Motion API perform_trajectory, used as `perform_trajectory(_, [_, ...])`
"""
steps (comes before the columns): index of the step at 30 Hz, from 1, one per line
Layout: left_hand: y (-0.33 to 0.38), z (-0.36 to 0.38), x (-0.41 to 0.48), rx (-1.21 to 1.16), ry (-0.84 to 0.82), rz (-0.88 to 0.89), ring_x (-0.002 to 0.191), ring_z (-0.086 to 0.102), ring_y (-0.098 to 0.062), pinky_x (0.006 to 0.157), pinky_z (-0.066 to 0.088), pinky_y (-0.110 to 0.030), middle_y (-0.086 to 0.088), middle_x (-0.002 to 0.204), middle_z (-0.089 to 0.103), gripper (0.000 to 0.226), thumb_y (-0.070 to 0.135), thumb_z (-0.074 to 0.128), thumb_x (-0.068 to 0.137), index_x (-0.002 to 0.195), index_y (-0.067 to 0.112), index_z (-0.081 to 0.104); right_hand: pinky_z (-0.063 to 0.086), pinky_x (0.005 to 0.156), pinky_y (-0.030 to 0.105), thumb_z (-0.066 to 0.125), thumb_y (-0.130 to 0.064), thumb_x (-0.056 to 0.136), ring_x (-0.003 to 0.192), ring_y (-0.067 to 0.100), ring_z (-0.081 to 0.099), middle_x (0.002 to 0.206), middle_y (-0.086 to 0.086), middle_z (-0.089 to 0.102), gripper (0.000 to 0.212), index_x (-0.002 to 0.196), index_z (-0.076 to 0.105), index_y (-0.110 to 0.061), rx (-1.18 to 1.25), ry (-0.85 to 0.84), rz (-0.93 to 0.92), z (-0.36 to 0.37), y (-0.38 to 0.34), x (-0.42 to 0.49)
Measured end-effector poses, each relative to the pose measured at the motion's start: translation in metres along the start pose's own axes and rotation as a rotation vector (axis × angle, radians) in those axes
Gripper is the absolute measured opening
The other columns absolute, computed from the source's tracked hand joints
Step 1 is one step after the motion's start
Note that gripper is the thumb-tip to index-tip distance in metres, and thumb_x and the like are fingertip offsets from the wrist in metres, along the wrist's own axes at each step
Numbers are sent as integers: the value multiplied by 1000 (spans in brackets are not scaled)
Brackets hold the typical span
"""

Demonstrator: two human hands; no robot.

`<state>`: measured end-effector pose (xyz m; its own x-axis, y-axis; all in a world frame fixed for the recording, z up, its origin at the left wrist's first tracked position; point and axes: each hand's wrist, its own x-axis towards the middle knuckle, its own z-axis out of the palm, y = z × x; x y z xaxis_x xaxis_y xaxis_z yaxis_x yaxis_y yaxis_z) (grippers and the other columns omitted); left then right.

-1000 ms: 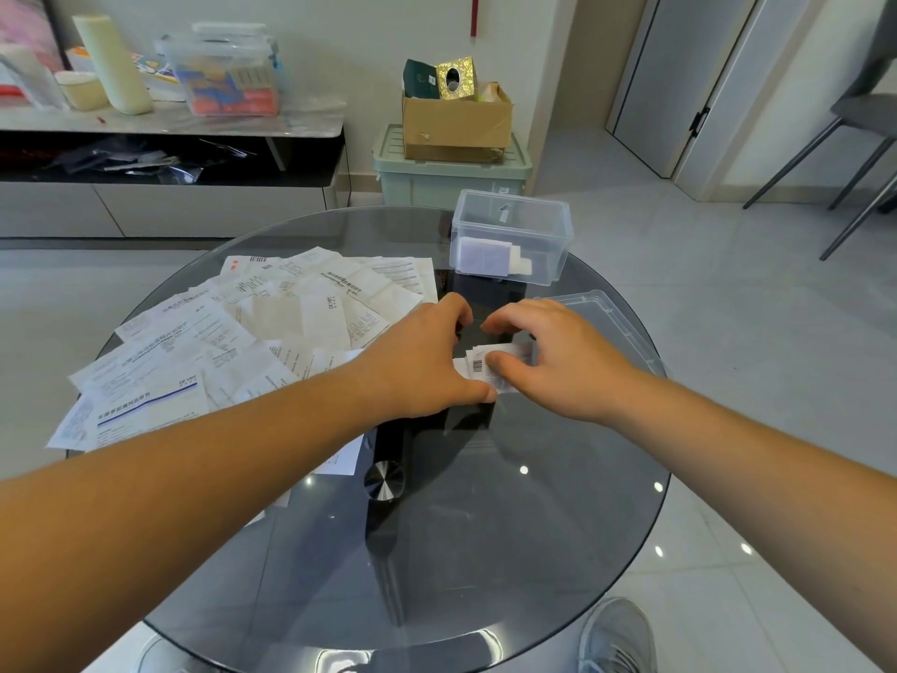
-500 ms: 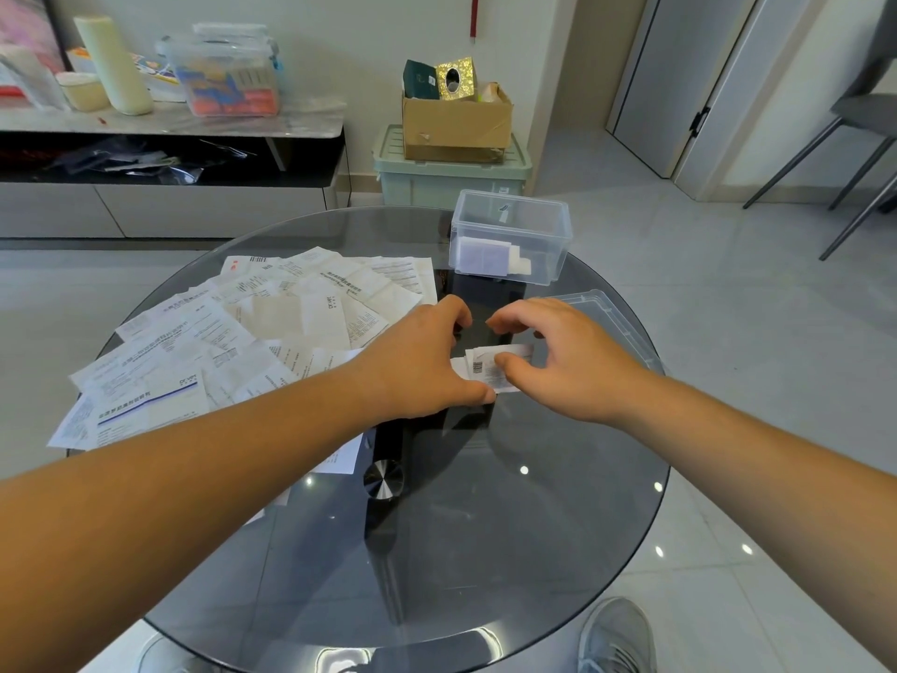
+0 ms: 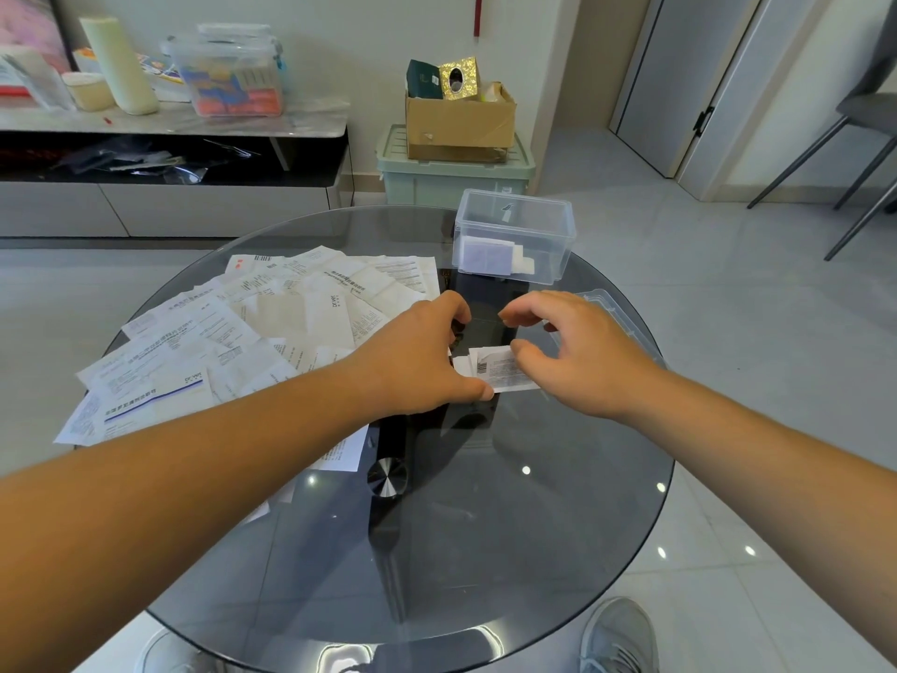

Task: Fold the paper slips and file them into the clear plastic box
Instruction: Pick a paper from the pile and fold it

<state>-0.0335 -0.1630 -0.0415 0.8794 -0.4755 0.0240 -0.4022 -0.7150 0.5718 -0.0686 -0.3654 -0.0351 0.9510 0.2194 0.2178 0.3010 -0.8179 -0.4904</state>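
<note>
A folded white paper slip (image 3: 502,374) with a barcode lies on the glass table (image 3: 485,551), between my hands. My left hand (image 3: 417,352) covers its left end, with the thumb on the near left corner and the fingers curled over the far side. My right hand (image 3: 575,354) hovers over its right end with the fingers arched and raised; only the thumb tip touches the paper. The clear plastic box (image 3: 558,221) stands open just beyond, with a few folded slips inside. A spread pile of unfolded paper slips (image 3: 252,332) covers the table's left half.
The box's clear lid (image 3: 619,323) lies flat behind my right hand. Beyond the table stand a green crate (image 3: 451,182) with a cardboard box on it and a low cabinet (image 3: 170,153) on the left. My shoe (image 3: 616,633) shows under the table's near edge.
My right hand has lifted off the slip and drawn slightly right, uncovering more of the paper. My left hand stays in place on the slip's left end.
</note>
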Motion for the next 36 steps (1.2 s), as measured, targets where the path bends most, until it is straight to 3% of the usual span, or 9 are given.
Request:
perform_trajectory(8, [2,-2,-1,5,-6,-23,79,56,-8,65,45,-15,9,112,51,76,48,85,73,132,27,42,42,94,25,60,-22,93,110,7,52,115,-12,63,28,121,63,-23,10,23,2,0,1,0])
perform_trajectory(20, [-2,0,-5,50,5,-2,79,59,-8,65,48,-15,4,119,57,71,43,84,76,131,25,43,39,87,14,71,-30,86,106,3,50,115,-15,63,34,120,63,-27,-54,-12,-43,0,1,-3])
perform_trajectory(24, [-4,3,-7,74,-11,30,78,57,-5,74,55,-25,4,120,59,62,41,80,80,129,26,45,43,87,27,76,-37,83,100,11,53,103,-12,63,33,113,65,-26,-125,-60,-79,3,0,-2])
perform_trajectory(29, [-4,5,-7,85,-6,39,76,56,-5,70,54,-22,3,117,59,58,37,79,82,128,24,46,51,79,36,71,-30,87,90,14,59,95,-10,66,13,99,67,-28,-136,-34,-26,7,3,1])
perform_trajectory(36, [-2,9,-6,87,14,35,80,57,-9,67,50,-14,3,123,61,52,33,77,85,126,25,46,51,81,34,59,-17,95,94,11,57,100,-15,62,17,107,66,-28,-81,-69,12,7,1,3])
